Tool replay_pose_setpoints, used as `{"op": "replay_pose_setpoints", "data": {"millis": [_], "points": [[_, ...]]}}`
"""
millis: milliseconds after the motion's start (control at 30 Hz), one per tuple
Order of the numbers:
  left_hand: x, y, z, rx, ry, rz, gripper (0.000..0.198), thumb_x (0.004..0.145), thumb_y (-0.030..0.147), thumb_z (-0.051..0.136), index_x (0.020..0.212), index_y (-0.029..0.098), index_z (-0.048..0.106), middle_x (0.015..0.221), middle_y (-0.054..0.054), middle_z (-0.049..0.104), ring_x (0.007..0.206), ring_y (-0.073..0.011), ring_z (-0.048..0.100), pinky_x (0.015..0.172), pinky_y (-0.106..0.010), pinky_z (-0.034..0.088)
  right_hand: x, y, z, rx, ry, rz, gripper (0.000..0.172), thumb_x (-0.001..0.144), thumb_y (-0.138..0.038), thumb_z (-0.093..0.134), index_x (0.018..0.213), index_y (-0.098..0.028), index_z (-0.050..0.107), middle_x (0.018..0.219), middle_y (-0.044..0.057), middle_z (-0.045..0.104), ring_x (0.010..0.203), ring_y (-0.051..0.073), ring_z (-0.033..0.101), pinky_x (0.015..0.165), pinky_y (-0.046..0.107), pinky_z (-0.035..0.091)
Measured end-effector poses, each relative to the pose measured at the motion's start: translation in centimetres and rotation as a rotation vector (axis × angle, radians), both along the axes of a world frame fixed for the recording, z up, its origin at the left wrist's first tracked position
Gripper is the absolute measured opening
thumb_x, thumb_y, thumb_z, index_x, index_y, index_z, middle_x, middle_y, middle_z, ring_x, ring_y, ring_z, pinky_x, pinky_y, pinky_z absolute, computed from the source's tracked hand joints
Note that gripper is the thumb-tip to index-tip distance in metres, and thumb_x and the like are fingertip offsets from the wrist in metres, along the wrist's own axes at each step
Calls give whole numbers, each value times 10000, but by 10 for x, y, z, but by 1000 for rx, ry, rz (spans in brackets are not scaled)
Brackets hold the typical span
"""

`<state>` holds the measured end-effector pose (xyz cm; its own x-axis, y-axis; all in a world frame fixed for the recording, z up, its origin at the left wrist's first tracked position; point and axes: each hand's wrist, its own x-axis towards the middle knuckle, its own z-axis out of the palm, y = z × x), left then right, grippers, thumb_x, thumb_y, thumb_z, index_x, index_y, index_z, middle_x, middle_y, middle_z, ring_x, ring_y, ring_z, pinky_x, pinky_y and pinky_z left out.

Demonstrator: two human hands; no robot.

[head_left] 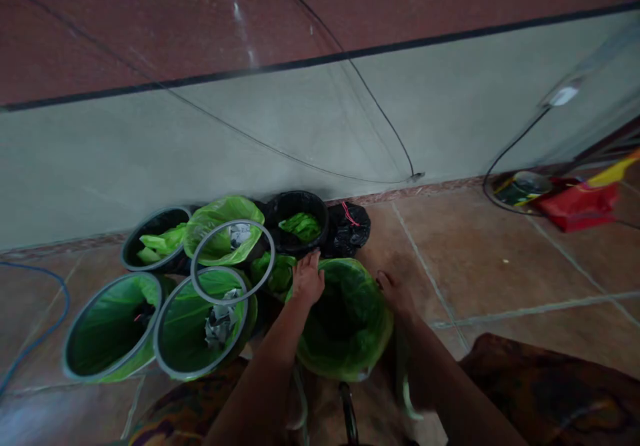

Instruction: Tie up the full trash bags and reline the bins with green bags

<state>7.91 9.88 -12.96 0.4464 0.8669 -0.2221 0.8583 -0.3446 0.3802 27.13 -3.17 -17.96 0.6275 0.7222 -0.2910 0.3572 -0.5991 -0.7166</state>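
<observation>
Open tiled floor (500, 266) is stretching away beyond my right hand (395, 293), giving me free room on that side, while past my fingertips the wall (300, 126) is closing things off. Just ahead of my left hand (307, 279) a black bin (299, 223) and a tied black bag (347, 229) are crowding in, and out to its left other lined bins (160, 339) are standing packed rim to rim. Between my two hands the green-lined bin (345, 366) is sitting on the floor. My left hand is lying mostly open, fingers together, touching the liner at the far rim. My right hand is touching the opposite rim, but it is blurring and I cannot tell how far it is opening.
</observation>
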Motion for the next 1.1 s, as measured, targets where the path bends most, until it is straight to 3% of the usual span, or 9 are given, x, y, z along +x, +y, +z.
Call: {"op": "replay_pose_setpoints", "data": {"millis": [100, 233, 333, 400, 533, 633, 833, 1000, 1100], "points": [[16, -2, 1, 35, -30, -107, 518, 926, 266, 480, 1438, 207, 434, 1477, -101, 483, 1351, -252, 417, 1142, -419, 300, -3, 5, -3, 40, 144, -53, 456, 892, -423, 456, 1148, -126, 690, 1083, 146, 738, 1034, 260, 683, 907, 368, 530], [44, -4, -1, 24, -35, -238, 564, 906, 357, 552, 1444, 251, 420, 1472, -91, 481, 1349, -279, 407, 1150, -477, 278, -7, 8, -9, 8, 272, -83, 455, 860, -341, 534, 1241, -115, 639, 1076, 142, 743, 959, 252, 710, 831, 368, 566], [61, 0, -6, -9, 24, -293, 603, 850, 400, 646, 1406, 273, 450, 1413, -91, 535, 1328, -300, 429, 1154, -530, 244, -14, 6, -9, -22, 180, -67, 467, 828, -266, 570, 1255, -85, 618, 1084, 150, 737, 978, 258, 703, 856, 373, 553], [66, 6, -10, -38, 116, -323, 523, 833, 380, 675, 1318, 257, 523, 1307, -98, 615, 1275, -298, 489, 1153, -536, 232, -20, 5, -6, -31, 76, -22, 465, 812, -210, 572, 1257, -84, 616, 1121, 154, 724, 1033, 265, 683, 897, 364, 528], [64, 21, -19, -93, 253, -312, 224, 909, 262, 538, 1103, 195, 627, 1136, -128, 687, 1105, -257, 620, 1034, -414, 411, -33, -1, -1, -169, -86, 62, 412, 841, -147, 503, 1229, -137, 641, 1043, 131, 738, 984, 258, 687, 857, 329, 514], [57, 29, -23, -135, 274, -270, 239, 935, 219, 444, 1076, 207, 636, 1106, -123, 695, 1066, -236, 649, 927, -349, 479, -41, -9, -4, -281, -146, 81, 366, 886, -178, 470, 1207, -143, 642, 951, 129, 742, 903, 240, 696, 765, 295, 504], [50, 36, -26, -160, 339, -244, 249, 919, 241, 471, 1112, 236, 630, 1087, -110, 701, 1046, -237, 659, 916, -345, 482, -46, -15, -10, -360, -188, 66, 325, 921, -218, 444, 1181, -158, 629, 909, 121, 742, 875, 231, 703, 699, 277, 466], [39, 36, -11, -76, 352, -173, 439, 915, 159, 451, 1345, 229, 509, 1207, -143, 648, 1168, -269, 587, 1037, -445, 405, -39, -14, -7, -388, -97, 91, 386, 887, -222, 506, 1258, -169, 596, 1008, 132, 743, 933, 232, 706, 732, 274, 477], [26, 19, 9, 27, 280, -107, 707, 827, 157, 600, 1483, 201, 339, 1432, -184, 484, 1325, -338, 435, 1113, -535, 306, -27, -16, -5, -293, -32, 46, 583, 860, -385, 595, 1366, -110, 508, 1071, 164, 733, 945, 255, 708, 732, 293, 503]]}}
